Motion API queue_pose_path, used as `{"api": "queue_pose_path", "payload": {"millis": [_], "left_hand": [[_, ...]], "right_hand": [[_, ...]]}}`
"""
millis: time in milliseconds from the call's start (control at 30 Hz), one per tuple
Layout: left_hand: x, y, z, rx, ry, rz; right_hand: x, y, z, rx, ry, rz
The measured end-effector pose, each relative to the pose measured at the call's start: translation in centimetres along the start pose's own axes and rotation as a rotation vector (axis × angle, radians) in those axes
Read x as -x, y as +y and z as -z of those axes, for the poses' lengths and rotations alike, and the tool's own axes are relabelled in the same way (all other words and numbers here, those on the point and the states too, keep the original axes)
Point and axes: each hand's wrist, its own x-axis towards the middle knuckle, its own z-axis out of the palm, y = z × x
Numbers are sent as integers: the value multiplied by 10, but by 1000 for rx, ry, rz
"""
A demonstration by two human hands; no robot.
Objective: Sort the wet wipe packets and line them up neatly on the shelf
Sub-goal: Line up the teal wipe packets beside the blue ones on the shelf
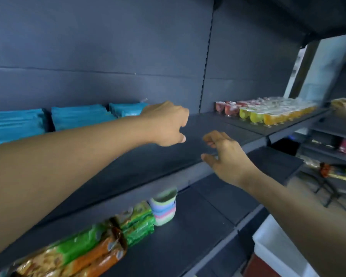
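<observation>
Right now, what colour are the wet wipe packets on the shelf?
Teal blue wet wipe packets, clearest in the head view.

Both bare arms reach forward, left hand (166, 124) loosely curled, right hand (225, 156) with fingers relaxed, hands apart.
</observation>
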Motion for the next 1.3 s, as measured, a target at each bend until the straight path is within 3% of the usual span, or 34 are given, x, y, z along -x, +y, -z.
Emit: {"api": "queue_pose_path", "payload": {"millis": [167,333,533,700,1000,1167,1300], "left_hand": [[66,77,-53,173,-106,-66],[126,128,-159,312,-430,-105],[184,156,-298,291,-744,-109],[214,155,-404,279,-900,-132],[256,162,-599,171,-863,-211],[273,180,-689,204,-623,-346],[275,192,-742,157,-501,-456]], "right_hand": [[101,41,-28,-44,-148,-116],[206,79,-80,-63,-404,-330],[319,127,-160,-60,-647,-570],[386,163,-233,-92,-768,-787],[479,213,-386,-150,-763,-1052],[513,233,-458,-112,-678,-1112],[532,238,-499,131,-599,-1057]]}}
